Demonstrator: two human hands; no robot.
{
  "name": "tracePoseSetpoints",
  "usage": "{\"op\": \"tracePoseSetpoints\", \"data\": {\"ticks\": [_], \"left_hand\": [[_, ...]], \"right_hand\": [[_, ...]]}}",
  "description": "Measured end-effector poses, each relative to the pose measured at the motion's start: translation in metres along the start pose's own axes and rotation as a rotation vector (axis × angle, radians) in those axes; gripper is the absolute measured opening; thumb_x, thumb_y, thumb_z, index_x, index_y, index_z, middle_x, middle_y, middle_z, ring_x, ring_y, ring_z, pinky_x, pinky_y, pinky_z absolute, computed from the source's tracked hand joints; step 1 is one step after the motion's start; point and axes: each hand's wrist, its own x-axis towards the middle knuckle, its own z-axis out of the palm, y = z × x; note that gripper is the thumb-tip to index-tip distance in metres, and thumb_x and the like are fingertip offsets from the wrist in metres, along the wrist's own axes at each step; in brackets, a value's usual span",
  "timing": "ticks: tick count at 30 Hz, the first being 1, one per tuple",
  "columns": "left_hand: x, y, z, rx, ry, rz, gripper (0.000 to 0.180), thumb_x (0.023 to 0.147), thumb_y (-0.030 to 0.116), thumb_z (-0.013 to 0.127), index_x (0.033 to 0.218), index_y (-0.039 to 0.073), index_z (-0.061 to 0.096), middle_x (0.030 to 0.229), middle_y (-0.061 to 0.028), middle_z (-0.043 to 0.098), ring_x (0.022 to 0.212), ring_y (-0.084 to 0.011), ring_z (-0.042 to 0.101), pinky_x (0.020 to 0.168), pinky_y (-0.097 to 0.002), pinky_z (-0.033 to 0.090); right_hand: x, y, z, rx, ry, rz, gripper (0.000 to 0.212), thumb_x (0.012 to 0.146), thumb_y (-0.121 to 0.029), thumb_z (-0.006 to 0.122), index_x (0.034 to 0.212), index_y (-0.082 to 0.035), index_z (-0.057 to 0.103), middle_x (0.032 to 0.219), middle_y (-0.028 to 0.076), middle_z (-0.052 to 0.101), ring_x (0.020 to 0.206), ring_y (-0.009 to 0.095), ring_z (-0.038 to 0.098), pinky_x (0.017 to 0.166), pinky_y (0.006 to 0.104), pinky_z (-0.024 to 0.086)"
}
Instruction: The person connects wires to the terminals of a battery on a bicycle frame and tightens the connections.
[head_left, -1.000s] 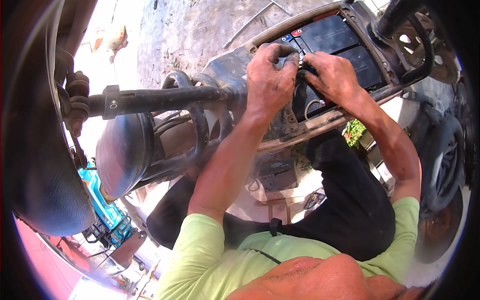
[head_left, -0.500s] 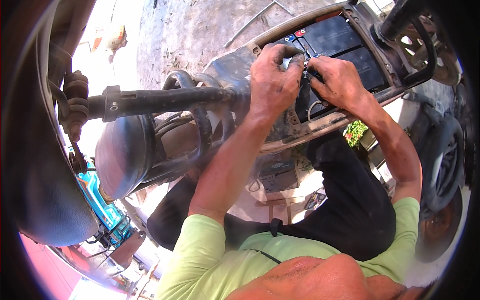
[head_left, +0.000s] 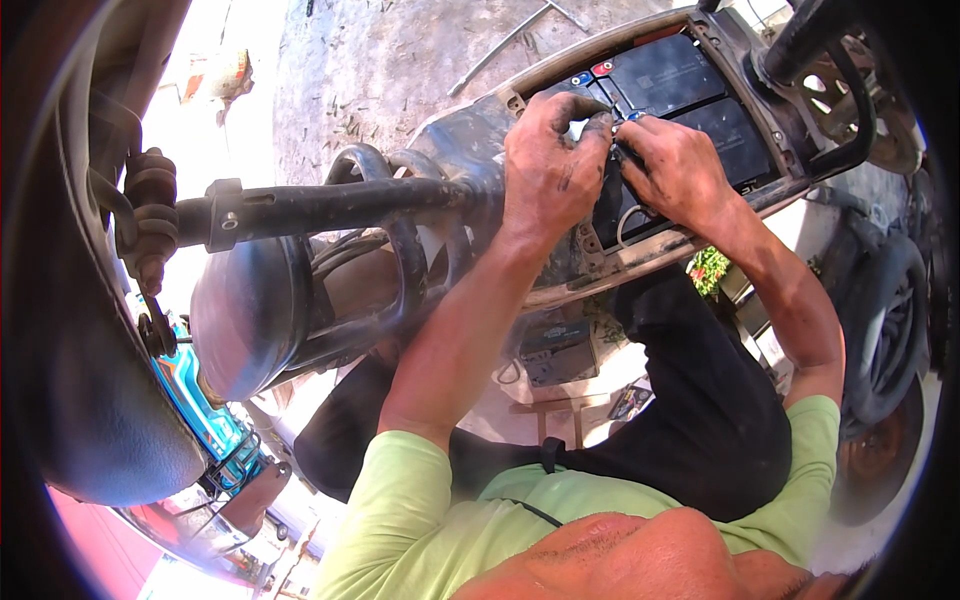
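Over the open battery compartment [head_left: 640, 248] of a dusty vehicle frame, my two hands meet almost fingertip to fingertip. My left hand [head_left: 550, 168] has thumb and index finger pinched together, the fingertips blackened with grime. Facing it, my right hand [head_left: 680, 168] is closed with its fingertips bunched at the same spot. Something small between them is mostly hidden by the fingers. Two black batteries [head_left: 665, 74] sit side by side in the compartment, right beside my fingers. A red terminal [head_left: 602, 69] and a blue terminal [head_left: 582, 78] show just beyond my left hand. A pale cable [head_left: 628, 222] loops below my right hand.
A black steering tube [head_left: 340, 203] and curved bars [head_left: 405, 270] stand left of my left forearm. Lower left is a rounded dark seat-like part [head_left: 120, 440]. Tyres [head_left: 888, 320] lie at the right. A dark box [head_left: 560, 355] rests on the ground between my legs.
Both hands have shifted very slightly, still pinched together at the same place. The dark rounded part at the lower left has moved a little within the view.
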Motion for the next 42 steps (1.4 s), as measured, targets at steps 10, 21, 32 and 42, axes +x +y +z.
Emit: {"op": "tracePoseSetpoints", "data": {"ticks": [10,21,32,42], "left_hand": [[0.000,0.004,-0.003,0.062,-0.030,-0.023,0.023,0.094,0.017,0.076,0.107,-0.002,0.076,0.099,-0.0165,0.075,0.091,-0.0259,0.074,0.085,-0.0372,0.056],[0.000,0.000,0.000,0.062,-0.032,-0.019,0.021,0.094,0.015,0.075,0.106,-0.003,0.076,0.096,-0.0159,0.075,0.088,-0.0232,0.073,0.083,-0.0359,0.056],[-0.001,-0.002,-0.002,0.064,-0.028,-0.005,0.020,0.095,0.014,0.074,0.105,-0.003,0.076,0.094,-0.0149,0.076,0.085,-0.0199,0.071,0.081,-0.0343,0.056],[-0.001,0.001,-0.001,0.089,-0.028,-0.007,0.019,0.095,0.015,0.074,0.105,-0.002,0.076,0.094,-0.0151,0.076,0.085,-0.0212,0.072,0.081,-0.0350,0.056]], "right_hand": [[0.001,-0.003,0.000,-0.032,0.013,-0.012,0.019,0.088,-0.016,0.075,0.098,-0.006,0.062,0.088,0.014,0.066,0.086,0.039,0.070,0.073,0.0502,0.059],[0.003,0.003,-0.001,0.043,0.008,0.014,0.026,0.087,-0.015,0.075,0.109,-0.005,0.066,0.094,0.016,0.069,0.089,0.042,0.070,0.075,0.0512,0.058],[0.004,0.006,0.002,0.028,-0.039,0.053,0.029,0.088,-0.014,0.076,0.114,-0.005,0.066,0.099,0.017,0.071,0.092,0.042,0.071,0.077,0.0516,0.059],[0.002,0.014,0.002,0.087,-0.008,0.000,0.030,0.087,-0.016,0.075,0.113,-0.002,0.067,0.100,0.019,0.072,0.095,0.043,0.071,0.080,0.0522,0.058]]}}
